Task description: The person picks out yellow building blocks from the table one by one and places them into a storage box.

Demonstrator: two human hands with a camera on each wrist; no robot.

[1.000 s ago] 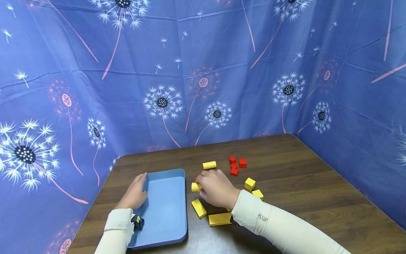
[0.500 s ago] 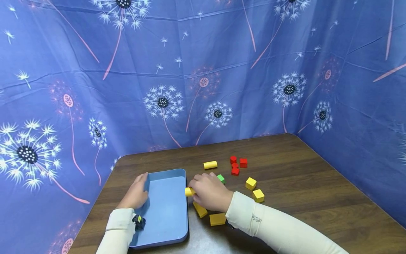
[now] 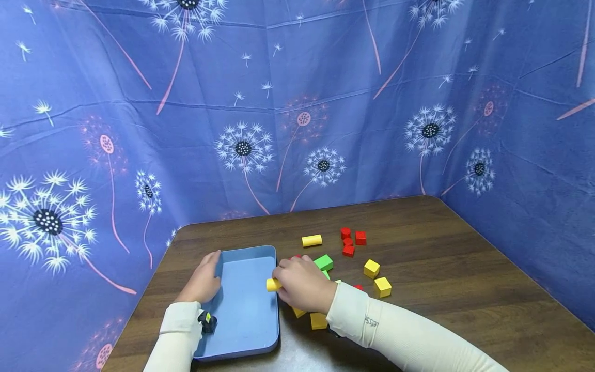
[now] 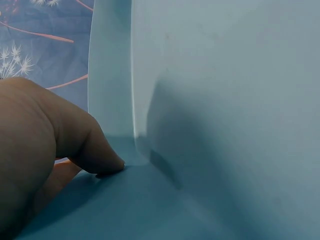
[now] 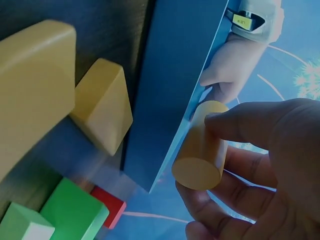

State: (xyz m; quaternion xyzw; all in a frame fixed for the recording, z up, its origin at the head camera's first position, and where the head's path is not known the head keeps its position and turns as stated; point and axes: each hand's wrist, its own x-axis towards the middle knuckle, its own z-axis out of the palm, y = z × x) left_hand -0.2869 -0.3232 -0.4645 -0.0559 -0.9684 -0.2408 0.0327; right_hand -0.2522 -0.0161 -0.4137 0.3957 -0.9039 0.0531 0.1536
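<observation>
In the head view a blue tray [image 3: 246,315] lies on the left of the table. My left hand [image 3: 200,281] grips its left wall; the left wrist view shows the thumb [image 4: 87,137] pressed against the wall's inner side. Over the tray's right rim, my right hand [image 3: 304,284] holds a yellow cylinder block [image 3: 272,284]. The right wrist view shows that cylinder [image 5: 197,150] pinched between thumb and fingers, above the tray's wall. No blocks show inside the tray.
Green blocks [image 3: 324,262] and yellow blocks [image 3: 318,321] lie beside and partly under my right arm. Another yellow cylinder [image 3: 311,241] lies farther back, left of several red blocks [image 3: 348,250]. Two yellow cubes [image 3: 382,287] sit to the right. A blue cloth [image 3: 288,103] hangs behind the table [image 3: 465,289].
My right hand has carried the yellow cylinder left from among the blocks to the tray's right rim, uncovering green blocks. The left hand has stayed on the tray.
</observation>
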